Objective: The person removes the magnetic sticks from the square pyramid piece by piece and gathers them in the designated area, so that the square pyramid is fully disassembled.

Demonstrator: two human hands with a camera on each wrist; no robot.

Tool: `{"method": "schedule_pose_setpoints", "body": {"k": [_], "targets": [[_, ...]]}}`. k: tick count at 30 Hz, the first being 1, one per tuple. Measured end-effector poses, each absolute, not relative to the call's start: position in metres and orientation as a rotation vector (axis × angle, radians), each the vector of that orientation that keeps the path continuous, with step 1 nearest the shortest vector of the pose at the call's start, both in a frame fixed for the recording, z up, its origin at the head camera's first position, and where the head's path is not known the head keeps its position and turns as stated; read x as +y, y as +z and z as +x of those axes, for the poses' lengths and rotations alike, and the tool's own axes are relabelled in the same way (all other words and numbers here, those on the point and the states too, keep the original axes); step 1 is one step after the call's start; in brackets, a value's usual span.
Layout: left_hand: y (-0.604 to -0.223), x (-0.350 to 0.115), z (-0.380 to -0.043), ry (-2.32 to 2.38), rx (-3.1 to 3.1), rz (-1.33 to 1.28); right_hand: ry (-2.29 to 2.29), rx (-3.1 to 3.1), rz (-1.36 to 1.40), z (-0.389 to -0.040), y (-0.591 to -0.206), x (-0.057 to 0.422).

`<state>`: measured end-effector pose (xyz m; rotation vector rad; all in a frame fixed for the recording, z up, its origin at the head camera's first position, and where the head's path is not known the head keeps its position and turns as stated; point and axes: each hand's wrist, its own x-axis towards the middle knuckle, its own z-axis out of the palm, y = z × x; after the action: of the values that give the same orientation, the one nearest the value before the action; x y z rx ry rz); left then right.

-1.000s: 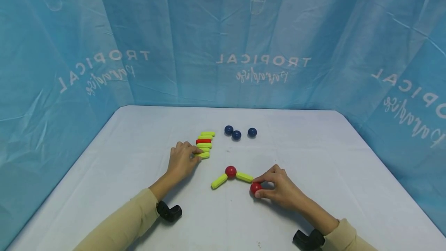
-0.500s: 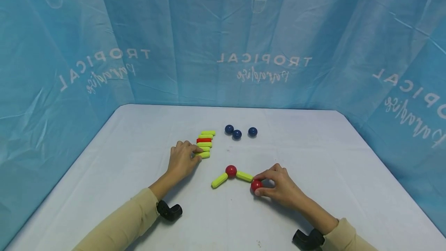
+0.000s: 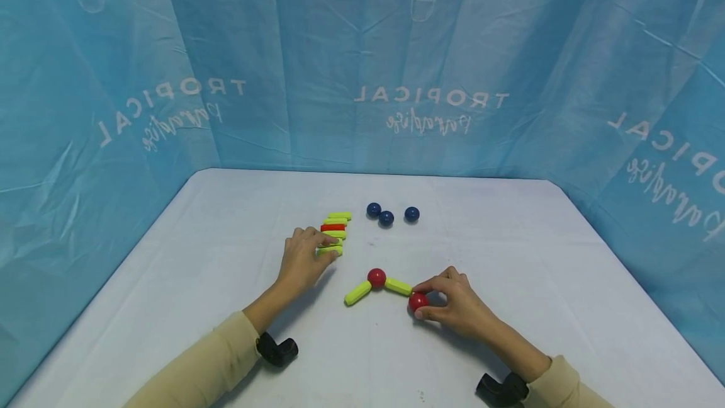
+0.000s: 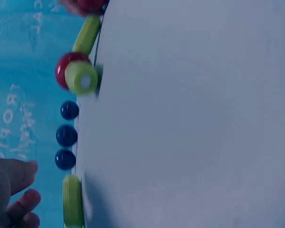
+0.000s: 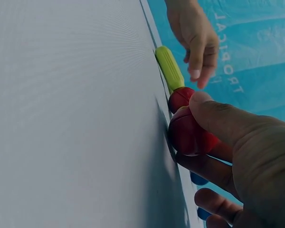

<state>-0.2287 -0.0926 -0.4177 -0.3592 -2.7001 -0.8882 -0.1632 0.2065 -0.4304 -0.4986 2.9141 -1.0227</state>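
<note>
My right hand (image 3: 455,304) pinches a red ball (image 3: 418,303) between thumb and fingers, low at the tabletop. That ball sits at the end of a yellow-green stick (image 3: 399,286), whose other end meets a second red ball (image 3: 376,277). From this second ball another yellow-green stick (image 3: 358,293) runs out to the left, making a bent chain. My left hand (image 3: 300,260) hovers over the near end of a row of sticks, partly covering it. The left wrist view shows its thumb (image 4: 23,173) apart from the fingers, beside a yellow-green stick (image 4: 72,202), holding nothing.
In the row, a red stick (image 3: 332,227) lies among several yellow-green sticks (image 3: 340,215). Three dark blue balls, one at the right (image 3: 411,214), rest farther back. A white cloth (image 3: 498,225) covers the table, and a blue printed curtain (image 3: 317,36) encloses its back and sides.
My left hand has shifted slightly right over the near sticks, its thumb and fingers spreading a little. The right hand stays with the red ball; the chain has not changed.
</note>
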Motion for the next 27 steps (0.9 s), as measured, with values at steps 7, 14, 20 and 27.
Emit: {"method": "schedule_pose_setpoints", "body": {"k": [7, 14, 20, 27], "targets": [[-0.411, -0.062, -0.211, -1.219, -2.847, -0.546, -1.032, 2.905, -0.518, -0.163, -0.43, 0.207], [-0.414, -0.049, -0.212, -1.411, -2.928, -0.576, -0.998, 2.919, -0.536, -0.161, -0.429, 0.207], [-0.421, -0.044, -0.215, -1.415, -3.008, -0.555, -0.985, 2.915, -0.534, -0.16, -0.429, 0.208], [-0.426, -0.055, -0.2, -1.366, -2.973, -0.477, -0.989, 2.917, -0.511, -0.158, -0.429, 0.21]]}}
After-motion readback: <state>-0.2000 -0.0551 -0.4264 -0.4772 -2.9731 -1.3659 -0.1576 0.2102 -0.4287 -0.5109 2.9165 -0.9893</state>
